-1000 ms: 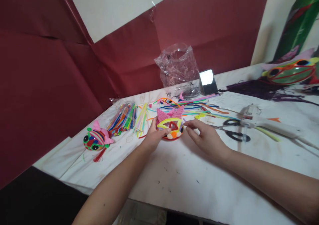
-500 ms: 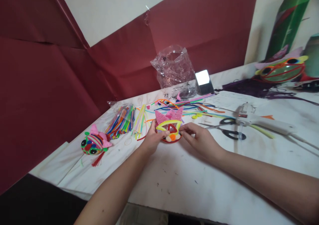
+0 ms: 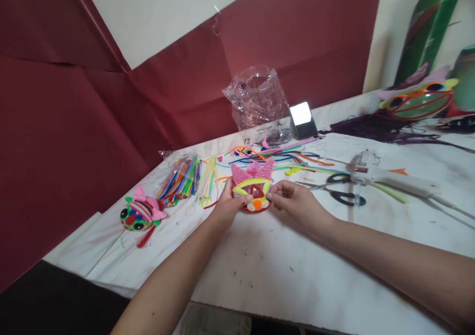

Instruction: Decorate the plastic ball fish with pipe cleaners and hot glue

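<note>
A small pipe-cleaner animal mask [image 3: 253, 186] with pink ears, a yellow outline, a red middle and an orange nose is held up just above the table. My left hand [image 3: 229, 202] is closed around its left side, the thumb lying over the front. At its right edge my right hand [image 3: 291, 200] pinches with thumb and forefinger against the rim; whether a small piece lies between those fingertips cannot be made out. To the left sits a similar finished-looking animal head [image 3: 140, 212] with green-ringed black eyes and a red tassel.
Scissors [image 3: 339, 189] and a white glue gun [image 3: 393, 179] lie right of my hands. Bundled pipe cleaners [image 3: 181, 179] are at left, loose ones [image 3: 282, 157] behind. A phone [image 3: 303, 120] leans by a clear plastic bag [image 3: 258, 100]. Another mask [image 3: 419, 101] stands far right.
My right hand has shifted slightly, its fingertips staying at the mask's right edge. The left hand and mask are nearly still; the camera view has moved a little.
</note>
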### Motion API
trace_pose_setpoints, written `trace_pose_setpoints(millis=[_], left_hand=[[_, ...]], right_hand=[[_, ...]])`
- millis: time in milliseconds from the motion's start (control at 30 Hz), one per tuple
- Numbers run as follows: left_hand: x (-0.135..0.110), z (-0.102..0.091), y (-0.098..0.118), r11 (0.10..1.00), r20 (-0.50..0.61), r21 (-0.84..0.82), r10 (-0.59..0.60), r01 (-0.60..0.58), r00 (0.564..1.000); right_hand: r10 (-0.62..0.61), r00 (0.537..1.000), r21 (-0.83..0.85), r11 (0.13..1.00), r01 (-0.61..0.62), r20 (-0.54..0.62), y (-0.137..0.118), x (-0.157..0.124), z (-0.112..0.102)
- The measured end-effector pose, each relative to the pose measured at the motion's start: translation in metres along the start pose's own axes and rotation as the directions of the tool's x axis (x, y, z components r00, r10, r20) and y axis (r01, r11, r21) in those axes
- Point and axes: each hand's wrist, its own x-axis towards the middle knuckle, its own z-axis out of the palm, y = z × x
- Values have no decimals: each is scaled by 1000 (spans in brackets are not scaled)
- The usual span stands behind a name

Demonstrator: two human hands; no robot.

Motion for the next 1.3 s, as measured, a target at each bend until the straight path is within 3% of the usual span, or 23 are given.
trace_pose_setpoints(millis=[300, 567, 1067, 1300], left_hand=[[-3, 1, 1, 997, 39, 75, 30, -33, 999], [-7, 4, 6, 994, 45, 108, 30, -35, 999], [-4, 4, 3, 998, -18, 62, 29, -27, 999], [-5, 6, 4, 998, -20, 64, 21, -20, 1000]], right_hand=[[114, 993, 95, 989, -115, 9, -3, 0, 3], [101, 995, 78, 992, -100, -14, -4, -4, 5], [-68, 998, -124, 990, 65, -18, 4, -3, -1], [-326, 945, -369, 879, 301, -5, -2, -10, -1]])
